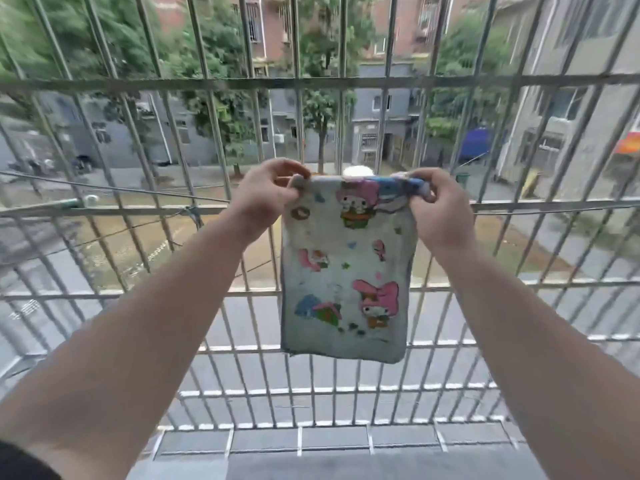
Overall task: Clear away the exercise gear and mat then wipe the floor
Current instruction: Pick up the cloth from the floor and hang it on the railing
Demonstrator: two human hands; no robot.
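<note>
A small pale towel (343,275) printed with pink cartoon rabbits hangs flat in front of a metal window grille. My left hand (268,194) pinches its top left corner. My right hand (440,209) grips its top right corner, where the cloth is bunched. Both arms reach forward and up, holding the towel's top edge level with a horizontal bar. No exercise gear or mat is in view.
The metal security grille (145,81) fills the view, with a barred floor section (311,389) jutting outward below. A tiled sill (332,441) runs along the bottom. A thin wire (114,190) crosses at left. Beyond lie a street, trees and buildings.
</note>
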